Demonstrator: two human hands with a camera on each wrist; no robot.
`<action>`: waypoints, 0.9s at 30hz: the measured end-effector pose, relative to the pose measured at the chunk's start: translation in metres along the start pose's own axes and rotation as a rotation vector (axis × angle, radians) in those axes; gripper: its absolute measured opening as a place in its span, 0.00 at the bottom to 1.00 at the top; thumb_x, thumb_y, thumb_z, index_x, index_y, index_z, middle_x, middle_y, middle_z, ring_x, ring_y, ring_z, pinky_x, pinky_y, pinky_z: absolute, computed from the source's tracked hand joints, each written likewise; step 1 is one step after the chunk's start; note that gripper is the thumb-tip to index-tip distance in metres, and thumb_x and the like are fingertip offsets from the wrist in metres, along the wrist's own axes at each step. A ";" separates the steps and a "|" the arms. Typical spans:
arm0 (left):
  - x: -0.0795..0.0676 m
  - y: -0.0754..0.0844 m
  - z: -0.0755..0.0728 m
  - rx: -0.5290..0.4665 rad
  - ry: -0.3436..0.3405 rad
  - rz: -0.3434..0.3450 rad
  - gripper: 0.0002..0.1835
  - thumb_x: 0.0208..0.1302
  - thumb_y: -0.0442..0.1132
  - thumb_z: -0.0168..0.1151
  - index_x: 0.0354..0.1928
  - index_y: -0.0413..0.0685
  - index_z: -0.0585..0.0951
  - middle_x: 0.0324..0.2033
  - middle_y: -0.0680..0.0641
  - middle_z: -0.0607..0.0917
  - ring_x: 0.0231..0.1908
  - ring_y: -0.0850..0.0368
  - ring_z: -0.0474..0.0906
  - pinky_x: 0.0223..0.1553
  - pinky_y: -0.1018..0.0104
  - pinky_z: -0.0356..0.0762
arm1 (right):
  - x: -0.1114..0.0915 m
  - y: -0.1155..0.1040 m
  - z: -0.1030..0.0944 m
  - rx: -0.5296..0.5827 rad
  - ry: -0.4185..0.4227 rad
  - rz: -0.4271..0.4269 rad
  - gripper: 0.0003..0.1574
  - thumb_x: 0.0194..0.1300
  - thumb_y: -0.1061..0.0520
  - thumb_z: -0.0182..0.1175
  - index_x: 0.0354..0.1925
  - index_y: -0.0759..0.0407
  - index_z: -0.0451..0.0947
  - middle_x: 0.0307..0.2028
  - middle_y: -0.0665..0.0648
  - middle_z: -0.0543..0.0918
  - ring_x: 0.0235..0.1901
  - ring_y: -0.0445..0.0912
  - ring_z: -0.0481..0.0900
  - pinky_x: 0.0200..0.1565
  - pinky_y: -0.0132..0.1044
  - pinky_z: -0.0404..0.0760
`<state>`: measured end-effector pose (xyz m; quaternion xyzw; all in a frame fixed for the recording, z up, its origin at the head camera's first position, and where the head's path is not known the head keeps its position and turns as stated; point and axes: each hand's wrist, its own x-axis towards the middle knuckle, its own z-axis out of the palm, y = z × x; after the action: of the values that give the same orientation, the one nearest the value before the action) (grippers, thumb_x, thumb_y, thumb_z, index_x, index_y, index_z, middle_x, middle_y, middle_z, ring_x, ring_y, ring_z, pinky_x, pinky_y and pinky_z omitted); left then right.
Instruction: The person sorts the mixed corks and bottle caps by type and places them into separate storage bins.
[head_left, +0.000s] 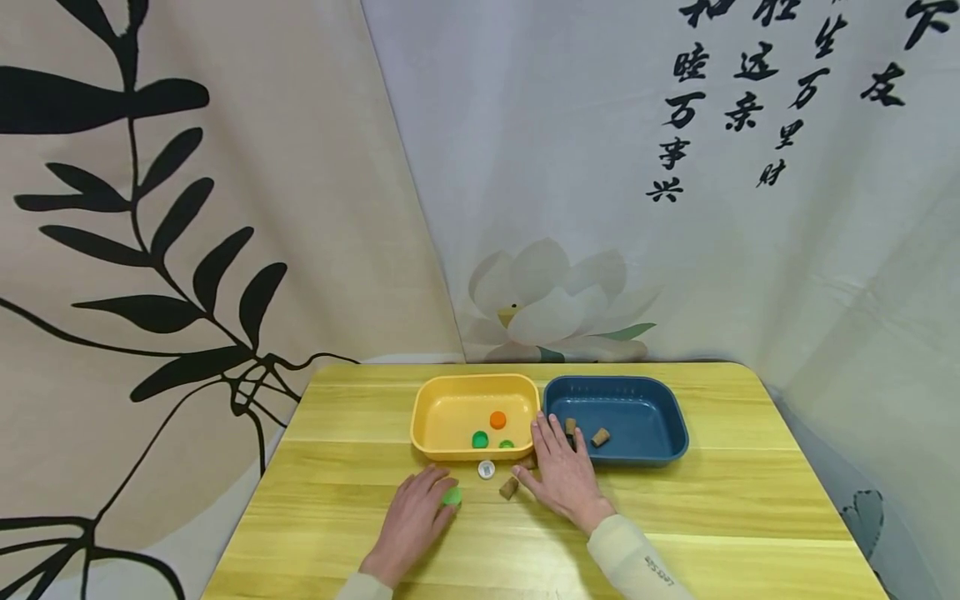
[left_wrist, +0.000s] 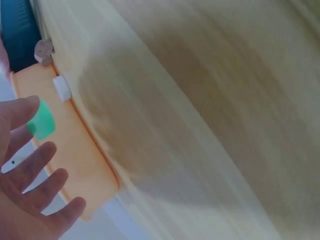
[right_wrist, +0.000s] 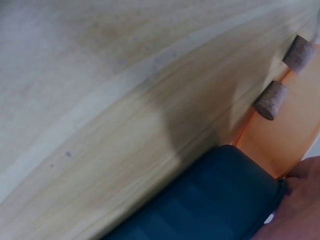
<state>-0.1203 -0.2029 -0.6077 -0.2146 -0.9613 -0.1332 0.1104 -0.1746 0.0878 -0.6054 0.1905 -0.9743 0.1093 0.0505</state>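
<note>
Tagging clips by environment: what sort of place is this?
Probably an indoor corner staged for tabletop work, though the wider room isn't shown. Clues: printed fabric hangings as a backdrop, a wood-grain table in front, and a yellow tray beside a blue tray.

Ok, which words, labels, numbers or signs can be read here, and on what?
"和睦万事兴": pale curtain, leftmost column, top cropped.
"胜远亲": same curtain, next column, top cropped.
"生万里财": same curtain, third column, more cut off above.
"友", probably: same curtain, far right; its neighbour above is cropped.
Right sleeve: dark lettering, too blurred to read.
White cap: marking too small to read.
</note>
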 end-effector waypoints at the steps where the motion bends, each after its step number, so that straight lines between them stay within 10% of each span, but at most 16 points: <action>1: -0.001 0.001 -0.001 -0.001 0.014 0.004 0.20 0.65 0.46 0.73 0.57 0.49 0.84 0.61 0.42 0.82 0.65 0.39 0.75 0.64 0.34 0.71 | 0.000 0.000 0.000 0.001 0.003 -0.001 0.56 0.75 0.24 0.44 0.81 0.61 0.55 0.82 0.59 0.51 0.80 0.55 0.48 0.74 0.67 0.51; 27: 0.032 -0.008 -0.035 -0.054 0.322 0.021 0.22 0.61 0.39 0.77 0.57 0.47 0.85 0.62 0.40 0.80 0.66 0.37 0.73 0.63 0.37 0.72 | 0.000 0.000 0.002 0.002 0.015 0.004 0.56 0.75 0.24 0.45 0.80 0.61 0.56 0.81 0.60 0.53 0.80 0.55 0.50 0.74 0.67 0.51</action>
<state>-0.1473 -0.2083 -0.5683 -0.2036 -0.9248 -0.1907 0.2586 -0.1743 0.0872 -0.6073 0.1878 -0.9741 0.1119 0.0573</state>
